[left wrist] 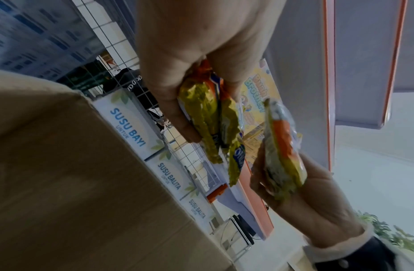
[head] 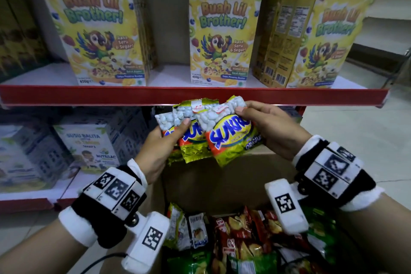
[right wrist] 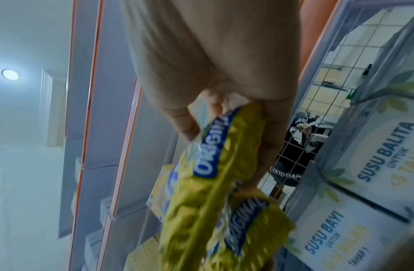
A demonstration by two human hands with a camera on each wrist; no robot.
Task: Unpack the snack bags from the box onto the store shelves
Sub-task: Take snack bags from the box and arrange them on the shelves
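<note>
the left hand (head: 155, 149) holds two sukro snack bags (head: 184, 131) fanned upright, thumb pressed across their fronts and the fingers (left wrist: 178, 110) curled behind; their long axes run up and down, clear windows of white nuts at the top. just to the right, overlapping them, a third sukro bag (head: 229, 133) is pinched at its top corner by the right hand (head: 273, 127), thumb in front, fingers behind, the bag tilted slightly with its foot hanging toward the cardboard box (head: 233, 182). all three bags sit just below the red shelf edge (head: 193, 95), between the two hands, so both hands are equally near. the gap beneath that edge lies straight ahead of the bags, and i judge the coming move to be a forward push onto the lower shelf. more snack bags (head: 240, 240) lie in the box below, so the unpacking looks far from done
</note>
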